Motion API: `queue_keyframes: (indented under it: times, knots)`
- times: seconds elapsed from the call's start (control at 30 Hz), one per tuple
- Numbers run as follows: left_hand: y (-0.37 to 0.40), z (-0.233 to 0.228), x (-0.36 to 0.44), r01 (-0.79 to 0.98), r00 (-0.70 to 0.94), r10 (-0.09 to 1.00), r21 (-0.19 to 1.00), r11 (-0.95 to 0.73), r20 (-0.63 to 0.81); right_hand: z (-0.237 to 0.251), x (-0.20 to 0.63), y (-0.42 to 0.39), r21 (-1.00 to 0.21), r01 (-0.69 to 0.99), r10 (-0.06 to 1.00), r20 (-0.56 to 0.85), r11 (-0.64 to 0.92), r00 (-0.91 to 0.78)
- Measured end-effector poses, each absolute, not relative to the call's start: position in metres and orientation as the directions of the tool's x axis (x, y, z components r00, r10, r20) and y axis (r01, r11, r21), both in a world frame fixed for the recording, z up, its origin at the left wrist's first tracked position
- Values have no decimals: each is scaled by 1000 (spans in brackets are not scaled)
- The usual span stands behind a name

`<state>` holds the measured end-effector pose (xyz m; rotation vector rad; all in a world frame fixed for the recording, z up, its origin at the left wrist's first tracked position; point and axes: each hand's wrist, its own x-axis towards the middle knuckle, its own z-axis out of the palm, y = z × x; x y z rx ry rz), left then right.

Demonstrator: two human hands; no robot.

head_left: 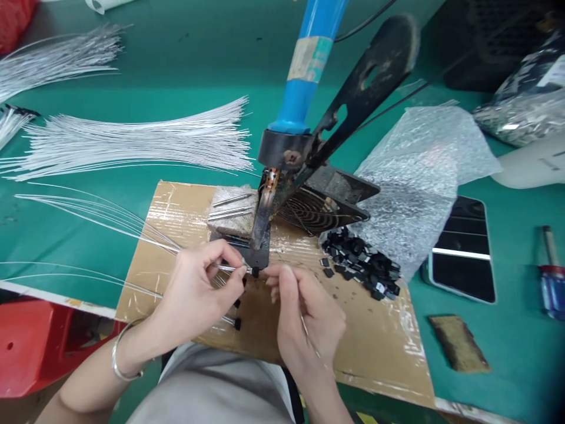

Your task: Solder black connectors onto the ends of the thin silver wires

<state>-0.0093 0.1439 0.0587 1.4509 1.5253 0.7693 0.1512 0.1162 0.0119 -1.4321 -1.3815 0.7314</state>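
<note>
Left hand (198,288) grip pinched on thin wire (132,227), tip at soldering iron (265,218). Right hand (304,312) grip pinched on small black part (255,271) beside it, mid-cardboard (375,347), table's near edge.

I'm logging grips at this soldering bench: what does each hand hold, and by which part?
Left hand pinches a thin white wire near its tip. Right hand pinches a small black component at that tip.
</note>
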Motion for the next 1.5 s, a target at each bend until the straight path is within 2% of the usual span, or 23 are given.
queue_keyframes:
  times: [0.1,0.23,0.33,0.4,0.93,1.5]
  knots:
    - [138,58,-12,464,79,983,879,108,-163,17,151,115,-950,305,994,93,71,61]
    - [131,58,-18,465,120,974,878,115,-192,16,146,112,-994,70,996,-88,-90,29]
    - [127,60,-21,446,149,963,885,135,-222,14,143,110,-972,-110,978,-207,-206,0]
    - [126,62,-23,431,149,960,890,151,-235,14,142,108,-956,-158,969,-248,-246,-12]
    - [117,68,-27,440,178,943,880,178,-280,6,137,96,-961,-206,979,-196,-183,47]
    - [117,66,-28,423,210,934,888,182,-291,9,139,94,-960,-170,973,-230,-223,22]
